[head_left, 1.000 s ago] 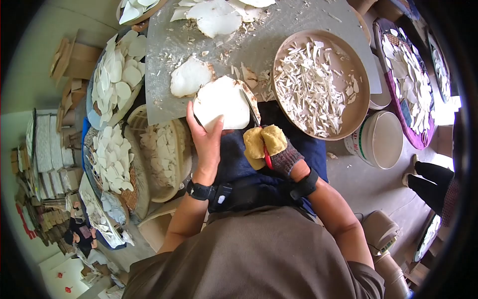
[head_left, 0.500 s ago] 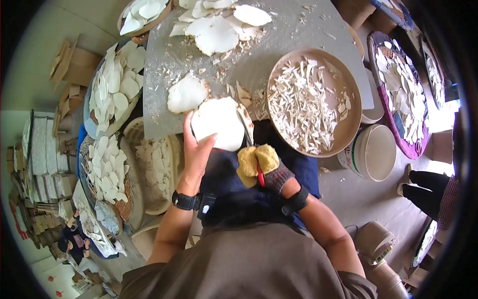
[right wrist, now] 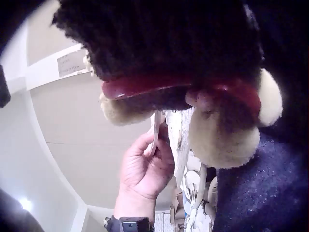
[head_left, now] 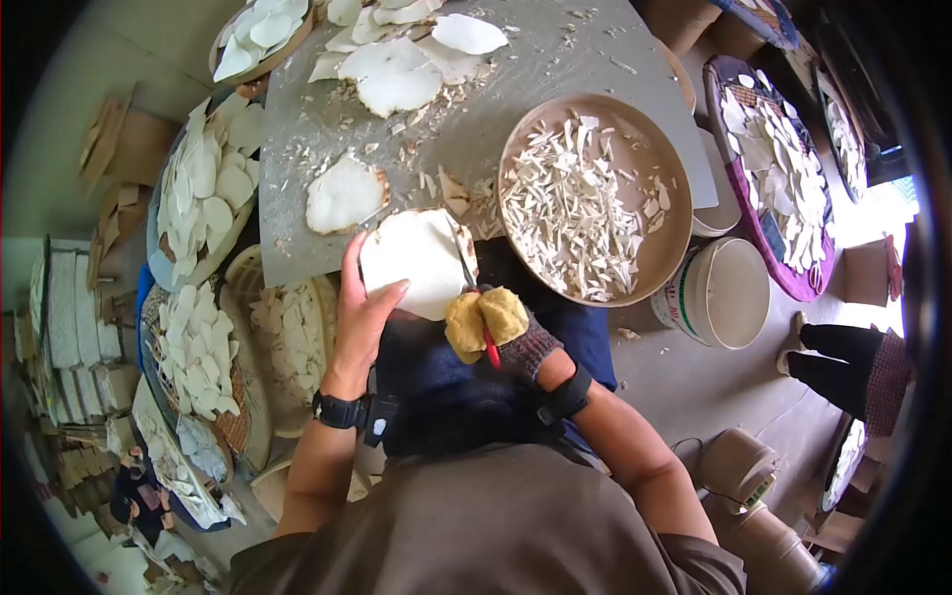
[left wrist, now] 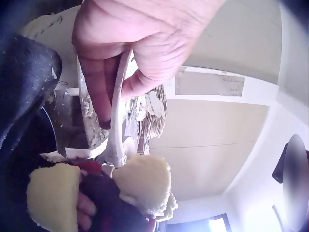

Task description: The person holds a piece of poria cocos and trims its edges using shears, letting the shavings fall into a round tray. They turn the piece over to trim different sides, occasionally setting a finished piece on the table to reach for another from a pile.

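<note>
In the head view my left hand (head_left: 362, 322) holds a large white slice (head_left: 409, 266) with a brown rim, thumb on top and fingers beneath. The left wrist view shows the slice (left wrist: 116, 116) edge-on between thumb and fingers. My right hand (head_left: 531, 349), in a dark knitted glove, grips red-handled scissors (head_left: 490, 349). Thick yellow padding (head_left: 504, 313) surrounds the handles. The scissors' dark blade lies along the slice's right side, with a brown-edged strip beyond it. In the right wrist view the red handle (right wrist: 145, 88) runs under the glove, and bare fingertips show.
A round tray (head_left: 679, 243) of white cut strips stands right on the grey table (head_left: 466, 109). Another white slice (head_left: 345, 194) lies beyond my left hand. Baskets of white pieces (head_left: 196, 347) stand left, a white bucket (head_left: 736, 297) right. Another person's legs (head_left: 838, 382) are at far right.
The head view has shifted, so the table and both hands appear lower and farther left. Both hands keep their holds, the scissors staying at the slice's right side.
</note>
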Demonstrator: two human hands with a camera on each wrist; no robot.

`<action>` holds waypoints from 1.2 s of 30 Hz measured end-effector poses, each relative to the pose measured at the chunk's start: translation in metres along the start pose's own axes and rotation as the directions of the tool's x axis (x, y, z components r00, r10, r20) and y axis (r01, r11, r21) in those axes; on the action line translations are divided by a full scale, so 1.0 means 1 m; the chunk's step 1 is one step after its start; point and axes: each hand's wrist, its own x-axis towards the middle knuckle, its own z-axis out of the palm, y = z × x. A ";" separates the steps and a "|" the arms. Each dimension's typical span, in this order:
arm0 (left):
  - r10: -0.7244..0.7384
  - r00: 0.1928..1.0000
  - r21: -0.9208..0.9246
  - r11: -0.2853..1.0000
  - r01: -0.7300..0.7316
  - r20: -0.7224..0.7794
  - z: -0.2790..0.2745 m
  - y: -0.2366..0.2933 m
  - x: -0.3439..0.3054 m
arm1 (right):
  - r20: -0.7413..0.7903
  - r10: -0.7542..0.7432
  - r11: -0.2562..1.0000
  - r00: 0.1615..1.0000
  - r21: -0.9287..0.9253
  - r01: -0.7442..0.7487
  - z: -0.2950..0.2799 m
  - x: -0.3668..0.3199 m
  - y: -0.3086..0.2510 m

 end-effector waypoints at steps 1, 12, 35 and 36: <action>-0.021 1.000 -0.018 1.000 0.021 0.000 -0.001 0.002 0.000 | -0.003 -0.067 0.992 0.998 -0.106 0.067 -0.001 -0.002 0.003; -0.075 0.993 -0.105 0.991 0.084 0.086 -0.010 0.017 -0.002 | 0.058 -0.112 0.992 0.992 0.064 0.109 -0.003 -0.006 0.007; 0.067 0.990 -0.172 0.981 -0.089 -0.128 0.005 -0.009 -0.005 | 0.087 0.002 0.994 0.996 0.105 -0.011 0.000 -0.003 0.012; 0.082 0.993 -0.157 0.983 -0.095 -0.090 0.004 -0.010 -0.005 | 0.062 0.011 0.991 0.998 0.135 -0.019 0.001 -0.004 0.020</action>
